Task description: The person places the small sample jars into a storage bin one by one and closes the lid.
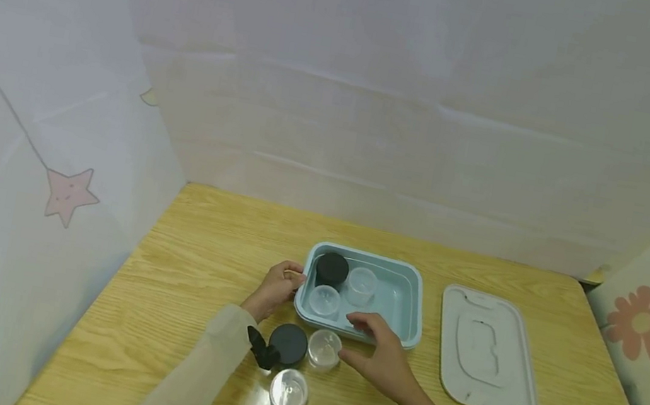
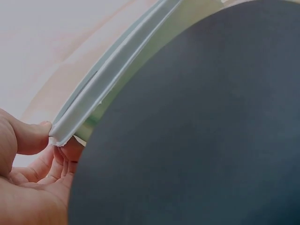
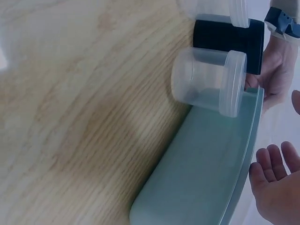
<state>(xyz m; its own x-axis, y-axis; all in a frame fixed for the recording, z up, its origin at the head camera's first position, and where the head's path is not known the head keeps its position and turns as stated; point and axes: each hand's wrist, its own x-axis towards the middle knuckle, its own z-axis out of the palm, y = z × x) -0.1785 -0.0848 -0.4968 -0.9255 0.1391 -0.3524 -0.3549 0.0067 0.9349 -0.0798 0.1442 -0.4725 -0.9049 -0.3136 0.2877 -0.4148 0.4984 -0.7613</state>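
A light blue plastic box stands on the table. My left hand grips its left rim; in the left wrist view the thumb lies on the rim with the fingers underneath. My right hand hovers at the box's front edge, fingers spread and bent, holding nothing. Its thumb is close to a clear lidded jar; whether they touch, I cannot tell. Inside the box are a black jar and two clear jars, one behind the other. Another black jar stands before the box.
Nearer to me stands one more clear jar. A white box lid lies flat on the right of the wooden table. Printed cloth walls rise behind and at both sides.
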